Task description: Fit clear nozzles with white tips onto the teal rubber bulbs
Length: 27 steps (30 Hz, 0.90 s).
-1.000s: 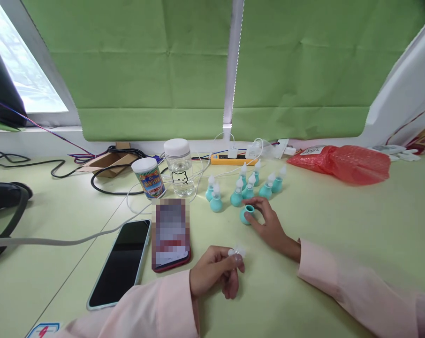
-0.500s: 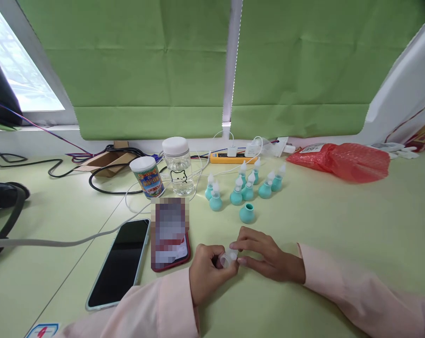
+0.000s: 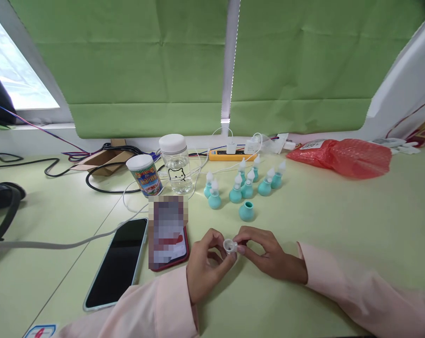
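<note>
Between my two hands is a small translucent plastic nozzle piece [image 3: 229, 245], its round open end turned up toward me. The fingers of my left hand [image 3: 208, 265] curl round its left side. My right hand [image 3: 267, 253] pinches its right side with thumb and forefinger. Just beyond my hands stands a teal squeeze bulb [image 3: 246, 211] with its mouth open and no tip on it. Behind that stand several teal bulbs [image 3: 235, 192] with clear pointed tips fitted, upright in loose pairs.
Left of my hands lie a red-cased phone [image 3: 187, 251] and a dark-screened phone [image 3: 119, 263]. Behind them are a printed tub [image 3: 145, 177], a lidded clear jar [image 3: 177, 171] and cables. An orange power strip [image 3: 217, 155] and a red plastic bag [image 3: 356, 157] lie along the back.
The nozzle piece has moved slightly up and tipped, so its open end now faces upward. My right fingers have shifted from lying over it to pinching its side.
</note>
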{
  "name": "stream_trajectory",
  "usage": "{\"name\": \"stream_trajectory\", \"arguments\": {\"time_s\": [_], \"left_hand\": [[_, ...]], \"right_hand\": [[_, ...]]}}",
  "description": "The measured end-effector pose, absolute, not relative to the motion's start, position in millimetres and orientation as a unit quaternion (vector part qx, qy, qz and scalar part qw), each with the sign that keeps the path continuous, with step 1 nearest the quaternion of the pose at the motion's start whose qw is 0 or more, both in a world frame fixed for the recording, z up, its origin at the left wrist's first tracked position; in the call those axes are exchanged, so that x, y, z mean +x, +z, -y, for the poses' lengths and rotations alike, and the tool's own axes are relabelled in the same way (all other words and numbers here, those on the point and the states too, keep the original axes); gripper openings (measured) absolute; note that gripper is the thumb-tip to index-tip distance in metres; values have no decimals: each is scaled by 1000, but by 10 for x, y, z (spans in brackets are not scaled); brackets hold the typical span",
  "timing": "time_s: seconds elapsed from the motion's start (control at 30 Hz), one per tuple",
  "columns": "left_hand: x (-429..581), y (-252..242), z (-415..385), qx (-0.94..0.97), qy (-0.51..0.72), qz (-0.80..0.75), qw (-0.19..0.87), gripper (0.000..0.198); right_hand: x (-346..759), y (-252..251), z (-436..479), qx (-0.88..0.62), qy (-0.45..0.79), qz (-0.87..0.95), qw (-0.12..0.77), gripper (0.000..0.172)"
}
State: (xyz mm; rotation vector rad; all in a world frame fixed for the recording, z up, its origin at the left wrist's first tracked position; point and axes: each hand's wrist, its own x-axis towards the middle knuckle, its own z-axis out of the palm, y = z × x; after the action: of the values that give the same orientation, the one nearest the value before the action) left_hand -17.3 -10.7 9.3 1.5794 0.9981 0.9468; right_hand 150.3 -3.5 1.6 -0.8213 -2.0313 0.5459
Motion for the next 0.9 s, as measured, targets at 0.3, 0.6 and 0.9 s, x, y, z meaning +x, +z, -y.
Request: {"name": "stream_trajectory", "arguments": {"time_s": [0.3, 0.6, 0.9], "left_hand": [[-194, 65, 81, 627, 381, -396, 552, 24], [-183, 101, 47, 577, 362, -411, 606, 35], [-197, 53, -1, 538, 347, -395, 659, 23]], "right_hand": [[1489, -12, 17, -275, 208, 798, 494, 22], [1495, 35, -33, -247, 147, 806, 517, 11], [1477, 32, -5, -248, 116, 801, 532, 17]]}}
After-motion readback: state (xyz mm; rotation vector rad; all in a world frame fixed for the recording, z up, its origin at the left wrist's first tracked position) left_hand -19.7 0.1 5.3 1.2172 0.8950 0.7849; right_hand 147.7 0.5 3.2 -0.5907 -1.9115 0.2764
